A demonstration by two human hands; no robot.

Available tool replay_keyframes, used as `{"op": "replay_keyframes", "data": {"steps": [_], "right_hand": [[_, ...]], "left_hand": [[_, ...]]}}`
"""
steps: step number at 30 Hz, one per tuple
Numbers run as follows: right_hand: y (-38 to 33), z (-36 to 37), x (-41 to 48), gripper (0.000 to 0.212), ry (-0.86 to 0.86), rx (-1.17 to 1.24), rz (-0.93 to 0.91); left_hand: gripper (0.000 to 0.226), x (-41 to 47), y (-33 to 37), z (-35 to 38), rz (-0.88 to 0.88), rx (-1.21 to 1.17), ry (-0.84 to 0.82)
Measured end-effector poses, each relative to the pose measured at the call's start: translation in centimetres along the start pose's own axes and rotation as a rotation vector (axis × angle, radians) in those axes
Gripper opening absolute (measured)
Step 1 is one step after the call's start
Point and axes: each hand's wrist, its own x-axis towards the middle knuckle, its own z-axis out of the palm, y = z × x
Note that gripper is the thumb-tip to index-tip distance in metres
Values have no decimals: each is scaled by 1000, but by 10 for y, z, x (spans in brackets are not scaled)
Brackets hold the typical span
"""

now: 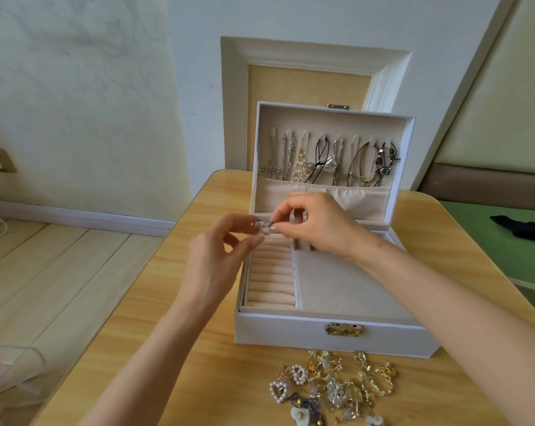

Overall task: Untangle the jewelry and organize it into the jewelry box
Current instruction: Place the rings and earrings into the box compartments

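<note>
- Pinched between fingertips of left grip (217,259) and right grip (318,222): small silvery piece (264,227), held just above far end of ring rolls (269,281) in open jewelry box (290,333).
- Both grips closed on that piece, thumb against forefinger.
- Cannot tell ring from earring at this size.
- Judged light, hard and slick; easy to fumble, liable to drop between rolls. Best taken by metal band or edge, not by any stone, with gentle pressure only.
- Necklaces (330,161) hung on hooks inside lid, lower ends tucked into lid pocket.
- Perforated earring panel (337,284) just right of rolls.
- Left to sort: tangled pile (333,388) of gold and pearl pieces on desk (168,333), near front of box.
- Pile probably snaggy, with thin chains and hooks interlocked. Advisable to lift one piece by its solid body and ease it free, no yanking.
</note>
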Motion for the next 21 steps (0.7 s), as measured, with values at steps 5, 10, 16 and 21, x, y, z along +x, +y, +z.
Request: {"op": "replay_keyframes", "data": {"steps": [5,10,16,21], "right_hand": [[7,6,9,8,-38,-248,20],[6,1,8,8,-88,-335,7],[3,-1,7,5,-120,-407,-24],[1,5,6,4,-117,-416,-43]], "left_hand": [[9,-1,3,-6,-14,17,82],[10,-2,2,-6,5,48,56],[33,-3,-6,4,299,396,-133],[50,0,-12,3,347,562,-192]]}}
